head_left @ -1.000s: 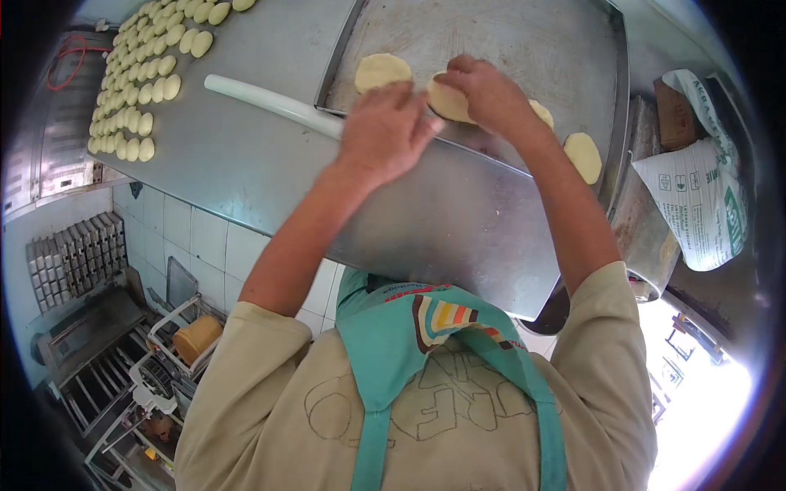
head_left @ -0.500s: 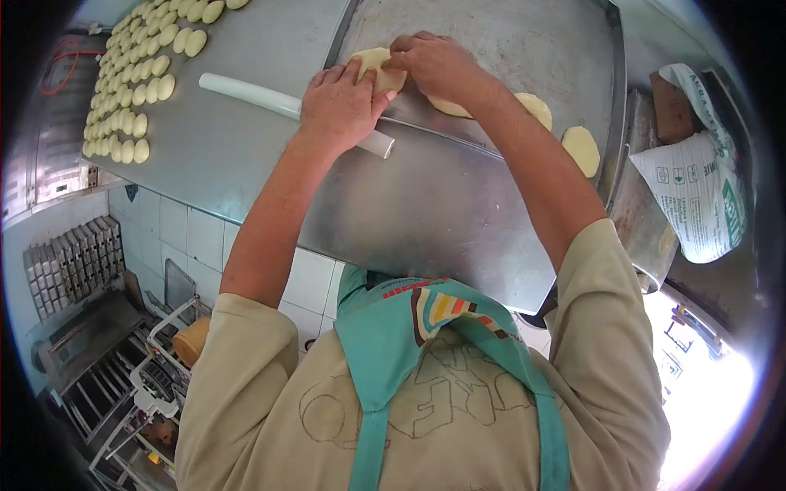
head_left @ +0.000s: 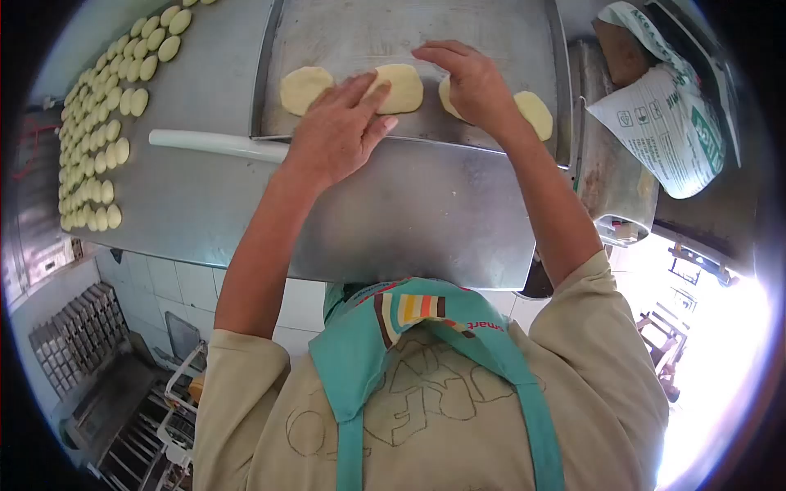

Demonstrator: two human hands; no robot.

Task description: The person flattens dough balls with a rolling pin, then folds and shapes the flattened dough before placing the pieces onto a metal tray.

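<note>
A row of flattened dough pieces lies along the near edge of a metal tray point(head_left: 344, 37). My left hand point(head_left: 342, 131) rests with fingers spread over the tray's near edge, its fingertips on an oval dough piece point(head_left: 403, 88) and beside a rounder one point(head_left: 304, 88). Above a partly hidden dough piece point(head_left: 447, 98) is my right hand point(head_left: 475, 82), fingers stretched to the left, nothing seen in them. One more flat piece point(head_left: 534, 114) lies by my right wrist. A white rolling pin point(head_left: 209, 144) lies left of my left forearm.
Many small dough balls point(head_left: 106, 147) stand in rows at the left of the metal table point(head_left: 393, 213). A printed white bag point(head_left: 663, 131) and a metal box-like object point(head_left: 610, 164) are right of the tray. Metal racks point(head_left: 78, 335) stand low at the left.
The view has turned and shifted. My right hand has moved right, away from the dough piece, and its fingers have straightened. My left hand stays at that piece, which now lies on the tray.
</note>
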